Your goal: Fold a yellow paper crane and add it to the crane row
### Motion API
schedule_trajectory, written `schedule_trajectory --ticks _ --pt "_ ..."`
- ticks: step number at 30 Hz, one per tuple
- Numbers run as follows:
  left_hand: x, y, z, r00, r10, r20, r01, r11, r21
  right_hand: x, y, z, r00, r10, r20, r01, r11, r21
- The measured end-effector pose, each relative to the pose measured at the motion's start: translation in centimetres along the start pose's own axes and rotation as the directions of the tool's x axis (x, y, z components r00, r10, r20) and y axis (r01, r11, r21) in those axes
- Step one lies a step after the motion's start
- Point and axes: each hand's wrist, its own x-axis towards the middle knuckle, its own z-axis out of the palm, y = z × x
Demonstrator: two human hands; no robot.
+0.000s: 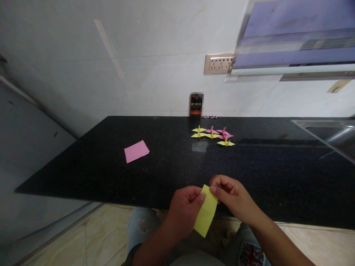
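Observation:
A yellow sheet of paper (205, 214), folded into a narrow rectangle, is held at the counter's front edge. My left hand (185, 208) pinches its left side between thumb and fingers. At the upper right corner, my right hand (233, 195) grips the same paper, thumb on top and fingers curled behind. The paper's lower end hangs past the counter edge, above my lap. Farther back, several folded paper cranes, some yellow (199, 135) and some pink (224, 131), stand grouped together. A stack of pink paper (137, 151) lies to the left of my hands.
The black speckled counter (91, 162) meets a white tiled wall. Against that wall leans a phone-like object (196, 105), its front pixelated, with a beaded strap (210, 117) beside it. A metal sink (332, 136) is at the right. A wall socket (219, 63) sits above.

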Motion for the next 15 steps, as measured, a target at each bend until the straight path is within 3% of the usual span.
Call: schedule_trajectory --ticks 6,11,15 --pt "-0.13 0.22 0.13 1.0 0.023 0.009 -0.024 0.999 0.042 -0.1 -0.23 0.41 0.999 -0.005 -0.049 0.007 0.999 0.042" --pt "-0.24 0.12 0.3 1.0 0.028 0.011 -0.029 0.999 0.046 -0.1 -0.52 0.78 1.0 -0.019 0.007 0.02 0.999 -0.045" --pt "-0.15 -0.44 0.1 0.999 0.031 -0.025 -0.028 0.993 0.116 -0.16 -0.34 0.55 0.997 -0.05 -0.066 0.048 0.999 -0.026"
